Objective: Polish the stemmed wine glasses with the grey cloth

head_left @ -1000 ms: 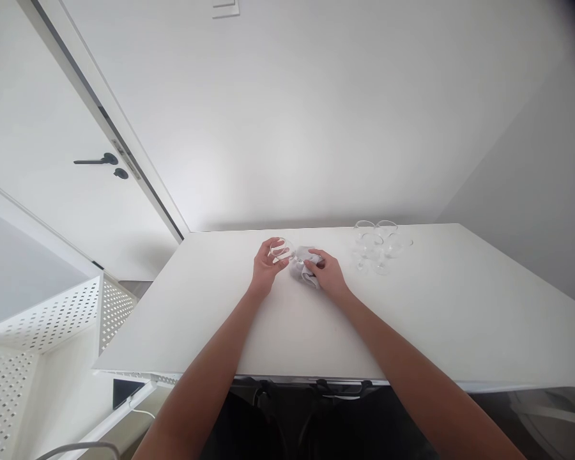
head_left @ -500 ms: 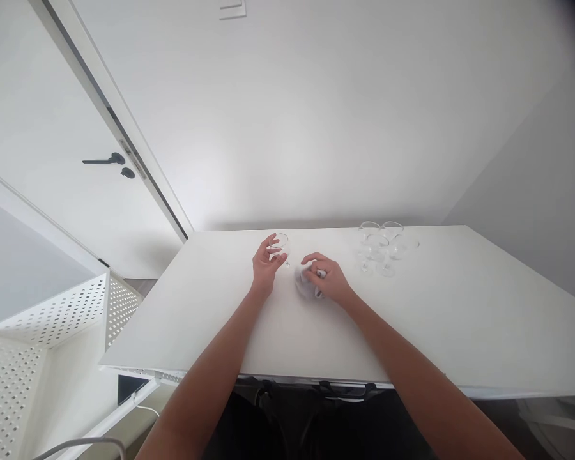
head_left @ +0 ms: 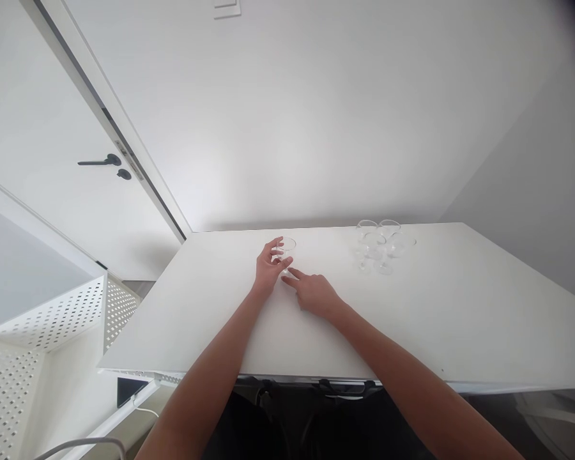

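Observation:
A clear stemmed wine glass (head_left: 287, 245) is upright in my left hand (head_left: 267, 268), whose fingers and thumb curve around its bowl from the left. My right hand (head_left: 316, 294) reaches in from the right, its forefinger and thumb at the low stem and foot of the same glass. The other fingers of that hand are folded under and partly hidden. Whether the glass's foot rests on the table cannot be made out.
Several clear stemmed glasses (head_left: 374, 246) stand grouped toward the back right of the white table (head_left: 211, 319). A plain wall (head_left: 316, 115) rises behind the table. At the left is a white door with a dark handle (head_left: 100, 161).
My right hand has moved left to the foot of the wine glass. The blurred greyish item under it earlier no longer shows. My left hand and the glass have shifted slightly right.

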`<state>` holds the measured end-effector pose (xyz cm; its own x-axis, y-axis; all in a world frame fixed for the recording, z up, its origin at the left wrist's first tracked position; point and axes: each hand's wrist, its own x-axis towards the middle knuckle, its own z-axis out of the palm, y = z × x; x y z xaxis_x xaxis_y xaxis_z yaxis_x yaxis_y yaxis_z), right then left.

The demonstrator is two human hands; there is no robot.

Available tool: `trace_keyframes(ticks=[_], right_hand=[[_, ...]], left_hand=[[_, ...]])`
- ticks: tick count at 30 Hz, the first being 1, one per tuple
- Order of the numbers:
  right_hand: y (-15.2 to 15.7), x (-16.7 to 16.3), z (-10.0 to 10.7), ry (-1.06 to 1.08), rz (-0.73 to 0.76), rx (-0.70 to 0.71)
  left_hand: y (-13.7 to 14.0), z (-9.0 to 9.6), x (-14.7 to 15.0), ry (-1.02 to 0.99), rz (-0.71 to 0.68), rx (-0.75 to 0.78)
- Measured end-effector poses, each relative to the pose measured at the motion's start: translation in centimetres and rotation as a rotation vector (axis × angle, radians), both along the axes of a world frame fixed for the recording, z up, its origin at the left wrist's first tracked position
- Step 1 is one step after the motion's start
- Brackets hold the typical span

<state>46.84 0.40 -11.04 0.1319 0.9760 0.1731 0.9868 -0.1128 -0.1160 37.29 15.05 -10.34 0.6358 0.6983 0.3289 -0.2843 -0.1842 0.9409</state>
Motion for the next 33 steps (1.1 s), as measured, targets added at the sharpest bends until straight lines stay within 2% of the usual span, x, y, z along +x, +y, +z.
trace_keyframes(ticks=[7,12,14,19,21,27,33], right_hand=[[-0.2,-0.9,1.4,-0.066,-0.100,-0.128],[-0.1,-1.0,1.4,-0.041,-0.195,-0.189],[0.0,-0.5,1.2,-0.013,-0.290,-0.219],[-0.5,1.6,0.9,0.069,-0.638,-0.283],[-0.9,2.3,0.9,0.084,-0.711,-0.295],[-1.4,2.8,1.0,0.100,-0.719,-0.283],[-1.4,2.7,1.0,0.114,-0.749,-0.329]], left_hand=[[0.0,0.0,0.1,0.048,-0.026,0.031],[-0.1,0.1,0.2,0.042,-0.083,0.043],[-0.1,0.1,0.1,0.033,-0.072,0.040],[0.0,0.1,0.1,0.049,-0.031,0.012],[0.0,0.0,0.1,0.048,-0.032,0.015],[-0.1,0.2,0.1,0.065,-0.017,0.031],[-0.2,0.2,0.0,0.080,-0.001,0.047]])
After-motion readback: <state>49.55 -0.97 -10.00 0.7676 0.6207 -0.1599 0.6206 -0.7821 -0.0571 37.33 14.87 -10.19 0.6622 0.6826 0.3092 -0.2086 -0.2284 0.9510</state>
